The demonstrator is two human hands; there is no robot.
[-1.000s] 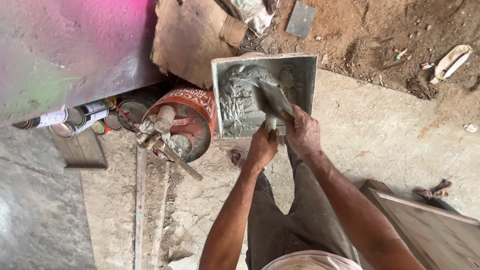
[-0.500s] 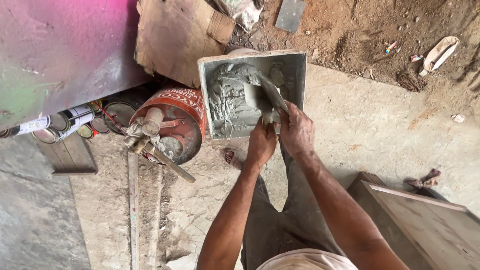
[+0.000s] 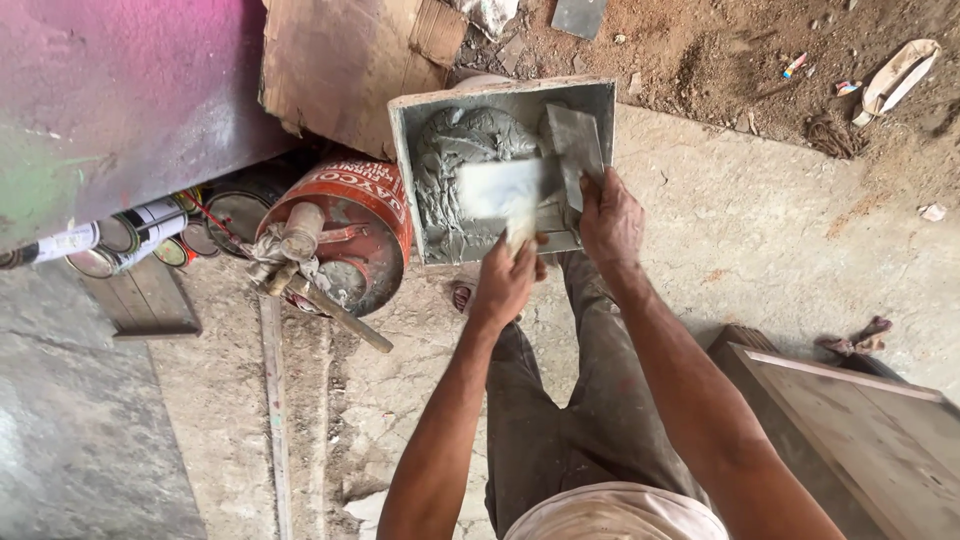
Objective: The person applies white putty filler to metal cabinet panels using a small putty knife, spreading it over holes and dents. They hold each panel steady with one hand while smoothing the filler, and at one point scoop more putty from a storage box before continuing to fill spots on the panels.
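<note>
A square grey tray (image 3: 405, 160) on the ground holds a heap of grey paste (image 3: 462, 150). My left hand (image 3: 505, 282) grips the handle of a flat putty blade (image 3: 497, 188), which hovers blurred over the tray's front half. My right hand (image 3: 610, 218) holds a second, darker blade (image 3: 575, 145) tilted against the tray's right side. Both hands are at the tray's near rim, above my knees.
A red metal can (image 3: 345, 230) with tools on top stands left of the tray. Several small tins (image 3: 130, 240) lie further left under a painted panel (image 3: 120, 100). Cardboard (image 3: 340, 60) leans behind. A wooden board (image 3: 850, 420) lies at right.
My hands have separated: the left drew one blade left across the paste while the right kept the other blade at the tray's right side. The camera view shifted slightly.
</note>
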